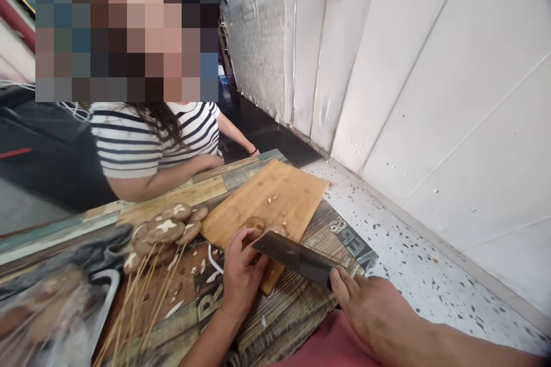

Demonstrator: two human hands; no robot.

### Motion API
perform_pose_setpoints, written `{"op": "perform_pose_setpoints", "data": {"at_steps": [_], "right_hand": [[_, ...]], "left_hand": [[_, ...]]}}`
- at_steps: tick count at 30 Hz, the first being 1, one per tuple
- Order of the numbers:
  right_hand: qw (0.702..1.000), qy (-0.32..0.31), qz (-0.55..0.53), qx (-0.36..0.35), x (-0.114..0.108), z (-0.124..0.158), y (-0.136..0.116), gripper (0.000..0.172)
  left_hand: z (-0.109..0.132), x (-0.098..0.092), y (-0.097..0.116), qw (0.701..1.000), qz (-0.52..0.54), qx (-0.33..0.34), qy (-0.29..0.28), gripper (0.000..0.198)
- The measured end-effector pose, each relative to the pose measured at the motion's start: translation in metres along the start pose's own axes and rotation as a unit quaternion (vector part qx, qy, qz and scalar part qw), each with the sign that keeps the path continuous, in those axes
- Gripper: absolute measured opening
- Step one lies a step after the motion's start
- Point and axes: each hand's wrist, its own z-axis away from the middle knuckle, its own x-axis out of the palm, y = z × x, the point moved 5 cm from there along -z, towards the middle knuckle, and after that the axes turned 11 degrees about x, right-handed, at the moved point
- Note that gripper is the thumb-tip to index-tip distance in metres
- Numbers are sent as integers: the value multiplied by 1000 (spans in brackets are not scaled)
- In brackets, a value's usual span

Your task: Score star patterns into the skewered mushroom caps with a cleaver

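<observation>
Head view, cleaver (297, 258) partly hiding board (275, 183), skewered mushrooms (166, 230), dark cloth (97, 249)

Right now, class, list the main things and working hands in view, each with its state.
Light-brown wooden cutting board: lying flat, bearing small pale scraps
Dark rectangular metal cleaver: gripped in the right hand
Left hand: curled, beside the cleaver
Round brown mushrooms: piled, some caps star-cut
Thin straw-coloured wooden sticks: spread lengthwise
Clear plastic bag: brown contents, opening unclear
</observation>
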Motion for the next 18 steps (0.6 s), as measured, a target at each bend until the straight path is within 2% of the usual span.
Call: {"op": "perform_pose_setpoints", "data": {"at_steps": [6, 12, 18], "right_hand": [[1000, 24, 8, -6, -5, 0, 0, 43], [1000, 26, 16, 6, 0, 2, -7, 47], [999, 12, 28, 19, 3, -7, -18, 50]], "left_hand": [[-1, -1, 3, 1000, -3, 7, 15, 17], [0, -2, 2, 999, 9, 18, 34, 28], [1, -2, -1, 998, 26, -29, 41, 39]]}}
